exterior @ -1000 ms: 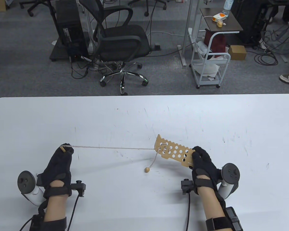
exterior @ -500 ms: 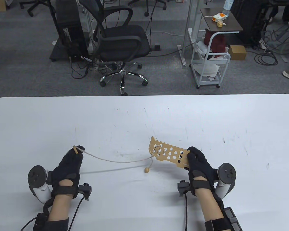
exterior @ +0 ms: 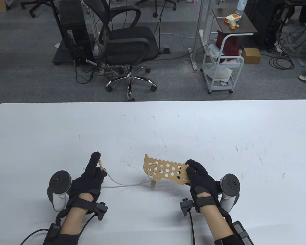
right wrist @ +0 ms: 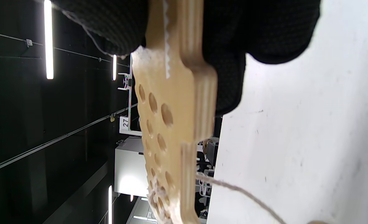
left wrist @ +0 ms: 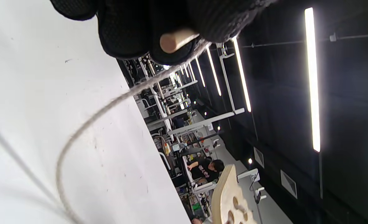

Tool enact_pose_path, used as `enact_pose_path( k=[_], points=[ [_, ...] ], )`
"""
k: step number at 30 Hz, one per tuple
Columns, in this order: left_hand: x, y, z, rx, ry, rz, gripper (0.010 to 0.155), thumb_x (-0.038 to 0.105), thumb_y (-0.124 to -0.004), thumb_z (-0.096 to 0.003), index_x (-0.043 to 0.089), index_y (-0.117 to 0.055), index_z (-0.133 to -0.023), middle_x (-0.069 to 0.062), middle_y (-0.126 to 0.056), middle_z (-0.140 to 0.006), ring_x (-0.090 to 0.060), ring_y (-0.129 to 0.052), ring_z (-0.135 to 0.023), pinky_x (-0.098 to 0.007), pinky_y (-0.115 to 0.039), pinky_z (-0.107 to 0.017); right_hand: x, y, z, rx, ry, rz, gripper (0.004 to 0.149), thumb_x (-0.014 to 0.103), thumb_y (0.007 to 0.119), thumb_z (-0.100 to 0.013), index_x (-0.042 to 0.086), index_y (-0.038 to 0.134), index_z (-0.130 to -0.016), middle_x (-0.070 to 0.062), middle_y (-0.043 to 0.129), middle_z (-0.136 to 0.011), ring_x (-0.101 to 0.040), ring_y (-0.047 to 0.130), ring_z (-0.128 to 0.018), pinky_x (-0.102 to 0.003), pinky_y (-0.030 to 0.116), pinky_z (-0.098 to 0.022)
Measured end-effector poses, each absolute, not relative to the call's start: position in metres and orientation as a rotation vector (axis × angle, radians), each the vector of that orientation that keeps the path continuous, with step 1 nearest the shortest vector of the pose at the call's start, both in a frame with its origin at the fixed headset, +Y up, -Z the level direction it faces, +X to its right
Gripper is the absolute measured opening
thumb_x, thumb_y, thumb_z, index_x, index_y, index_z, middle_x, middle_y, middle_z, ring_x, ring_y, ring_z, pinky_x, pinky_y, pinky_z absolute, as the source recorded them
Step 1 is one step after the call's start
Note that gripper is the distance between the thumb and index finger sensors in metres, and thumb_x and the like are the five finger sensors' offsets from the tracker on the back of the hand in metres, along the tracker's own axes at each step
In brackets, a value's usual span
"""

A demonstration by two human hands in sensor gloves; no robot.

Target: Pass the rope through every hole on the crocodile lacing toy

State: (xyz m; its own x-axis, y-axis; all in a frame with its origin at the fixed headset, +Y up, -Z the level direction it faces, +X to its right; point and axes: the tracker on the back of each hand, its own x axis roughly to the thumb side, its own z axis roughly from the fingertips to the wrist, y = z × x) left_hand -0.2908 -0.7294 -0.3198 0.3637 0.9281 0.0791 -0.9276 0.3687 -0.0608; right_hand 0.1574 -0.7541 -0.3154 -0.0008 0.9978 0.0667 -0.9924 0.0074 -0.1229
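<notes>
Fingers of the left hand (exterior: pixel 88 176) curled round a wooden needle (exterior: pixel 101 170) at the rope's end, the index finger pointing up and away over the white surface (exterior: pixel 219 122). From that grip the rope (exterior: pixel 122 184) sagged in a slack curve to the right, toward the crocodile lacing toy (exterior: pixel 164 171). The toy was held off the surface, tilted, its laced end to the left with rope looped through the first few holes. Its right end was pinched in the right hand (exterior: pixel 201 178), fingers on top. Beyond the far edge stood an office chair (exterior: pixel 127 43) and a white cart (exterior: pixel 223 63). In the left wrist view the needle's round butt (left wrist: pixel 171 42) showed between the gloved fingers. In the right wrist view the toy's plywood edge (right wrist: pixel 190 93) showed, thumb and fingers clamped on either face.
</notes>
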Motion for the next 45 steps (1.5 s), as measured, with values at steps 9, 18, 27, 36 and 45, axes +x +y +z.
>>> enact_pose_path(
  k=[9, 18, 27, 36, 45],
  points=[
    [-0.288, -0.731, -0.321, 0.015, -0.098, 1.147, 0.052, 0.037, -0.084, -0.0439, 0.031, -0.072, -0.094, 0.001, -0.091, -0.081, -0.030, -0.090, -0.079, -0.056, -0.066, -0.069, 0.145, -0.752, -0.309, 0.010, -0.098, 1.539, 0.049, 0.031, 0.078, -0.047, 0.008, 0.072, -0.090, -0.011, 0.095, -0.074, -0.030, 0.103, -0.053, -0.047, 0.079, -0.042],
    [-0.284, -0.733, -0.320, 0.016, -0.102, 1.126, 0.043, 0.040, -0.088, -0.0417, 0.037, -0.083, -0.084, 0.002, -0.090, -0.078, -0.027, -0.090, -0.074, -0.055, -0.067, -0.069, 0.132, -0.750, -0.301, 0.055, -0.040, 1.485, 0.049, 0.031, 0.078, -0.047, 0.008, 0.071, -0.090, -0.011, 0.095, -0.074, -0.030, 0.103, -0.053, -0.047, 0.079, -0.041],
    [-0.270, -0.742, -0.321, -0.084, -0.122, 1.172, 0.044, 0.033, -0.083, -0.0437, 0.029, -0.075, -0.087, 0.000, -0.091, -0.082, -0.029, -0.093, -0.075, -0.055, -0.069, -0.068, 0.121, -0.746, -0.295, 0.113, -0.002, 1.477, 0.049, 0.031, 0.078, -0.047, 0.008, 0.071, -0.090, -0.011, 0.095, -0.074, -0.030, 0.103, -0.053, -0.047, 0.079, -0.041],
    [-0.254, -0.750, -0.320, -0.225, -0.217, 1.378, 0.043, 0.033, -0.082, -0.0450, 0.028, -0.073, -0.087, 0.001, -0.090, -0.084, -0.027, -0.092, -0.075, -0.054, -0.069, -0.068, 0.113, -0.744, -0.292, 0.171, 0.048, 1.443, 0.049, 0.031, 0.078, -0.047, 0.008, 0.071, -0.090, -0.011, 0.095, -0.074, -0.030, 0.103, -0.053, -0.047, 0.079, -0.042],
    [-0.237, -0.751, -0.315, -0.343, -0.328, 1.547, 0.044, 0.034, -0.083, -0.0448, 0.027, -0.073, -0.087, 0.002, -0.090, -0.082, -0.026, -0.093, -0.074, -0.054, -0.069, -0.068, 0.106, -0.742, -0.289, 0.227, 0.074, 1.404, 0.049, 0.031, 0.077, -0.047, 0.009, 0.071, -0.090, -0.010, 0.095, -0.074, -0.030, 0.103, -0.053, -0.047, 0.079, -0.042]
  ],
)
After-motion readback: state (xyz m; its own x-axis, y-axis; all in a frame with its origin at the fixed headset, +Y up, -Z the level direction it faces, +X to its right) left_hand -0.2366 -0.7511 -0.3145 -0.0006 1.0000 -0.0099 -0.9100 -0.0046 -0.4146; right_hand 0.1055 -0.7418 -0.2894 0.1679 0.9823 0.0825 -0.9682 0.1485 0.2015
